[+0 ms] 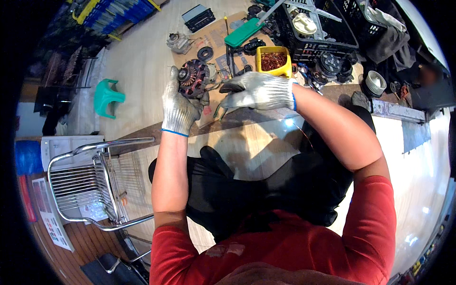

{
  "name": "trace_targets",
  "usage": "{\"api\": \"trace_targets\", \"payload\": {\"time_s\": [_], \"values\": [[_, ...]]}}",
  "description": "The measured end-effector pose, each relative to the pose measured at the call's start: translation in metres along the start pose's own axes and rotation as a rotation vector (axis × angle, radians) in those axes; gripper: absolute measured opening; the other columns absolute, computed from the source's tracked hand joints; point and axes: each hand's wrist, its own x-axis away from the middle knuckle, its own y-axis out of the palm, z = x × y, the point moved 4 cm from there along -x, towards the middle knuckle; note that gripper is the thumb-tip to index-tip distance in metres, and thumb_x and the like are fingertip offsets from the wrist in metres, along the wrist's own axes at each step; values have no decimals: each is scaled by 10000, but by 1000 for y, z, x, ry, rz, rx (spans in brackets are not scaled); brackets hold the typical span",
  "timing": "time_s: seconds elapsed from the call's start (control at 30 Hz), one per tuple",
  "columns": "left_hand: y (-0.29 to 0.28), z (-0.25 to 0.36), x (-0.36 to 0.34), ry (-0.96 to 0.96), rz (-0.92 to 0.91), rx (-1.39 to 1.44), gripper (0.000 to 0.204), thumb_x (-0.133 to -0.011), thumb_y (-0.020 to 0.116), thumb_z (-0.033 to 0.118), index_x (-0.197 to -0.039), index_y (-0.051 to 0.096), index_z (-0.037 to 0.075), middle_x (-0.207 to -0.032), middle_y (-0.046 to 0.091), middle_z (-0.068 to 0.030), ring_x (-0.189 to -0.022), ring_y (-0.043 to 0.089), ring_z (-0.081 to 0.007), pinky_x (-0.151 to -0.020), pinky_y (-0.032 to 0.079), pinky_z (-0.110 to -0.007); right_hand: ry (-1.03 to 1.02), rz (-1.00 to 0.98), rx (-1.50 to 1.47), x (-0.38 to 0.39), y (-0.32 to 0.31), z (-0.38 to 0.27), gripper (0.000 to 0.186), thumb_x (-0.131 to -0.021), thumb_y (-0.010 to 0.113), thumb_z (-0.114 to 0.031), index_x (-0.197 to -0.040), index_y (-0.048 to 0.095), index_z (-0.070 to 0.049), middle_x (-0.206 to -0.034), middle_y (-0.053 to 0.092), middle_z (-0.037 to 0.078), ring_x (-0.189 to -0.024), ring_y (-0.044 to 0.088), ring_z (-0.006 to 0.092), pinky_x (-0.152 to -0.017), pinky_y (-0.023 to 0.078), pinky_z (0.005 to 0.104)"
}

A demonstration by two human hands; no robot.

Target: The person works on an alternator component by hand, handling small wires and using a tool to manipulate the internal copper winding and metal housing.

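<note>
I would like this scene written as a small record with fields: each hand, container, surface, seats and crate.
Left hand: white glove, holding a round part with copper-coloured windings
Right hand: white glove, to the right of that part; grip unclear
Container: yellow, with reddish-copper scraps inside
Surface: cardboard on the floor
Seats: green stool and metal chair, both left
Crate: black, upper right

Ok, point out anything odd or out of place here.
Loose parts lie scattered over the cardboard, an untidy spread. The motor-like part in the left hand has coppery windings exposed, as if taken apart.
</note>
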Motion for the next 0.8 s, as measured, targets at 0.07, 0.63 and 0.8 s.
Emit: {"api": "trace_targets", "payload": {"time_s": [0.07,0.63,0.8], "values": [[-2,-5,0,-5,-92,-2,458,-966,576,466,-1192,590,68,-1100,680,-130,-903,686,-249,-648,557,-359,-205,100,54,-4,2,-5,530,-916,590,-459,-1220,639,-28,-1126,676,207,-1029,641,360,-914,494,394],[-21,38,-61,88,-242,-80,337,-980,512,243,-1253,609,70,-708,600,28,-579,513,-102,-503,382,-226,-502,474,610,62,26,8,200,-869,631,-209,-1000,666,-62,-880,685,157,-789,668,325,-716,531,405],[-53,48,-135,-131,-555,-225,292,-953,525,254,-1147,603,51,-848,622,-32,-705,539,-133,-604,430,-254,327,275,227,246,4,-16,276,-986,544,-232,-1031,641,22,-875,652,226,-740,642,344,-662,528,397]]}}
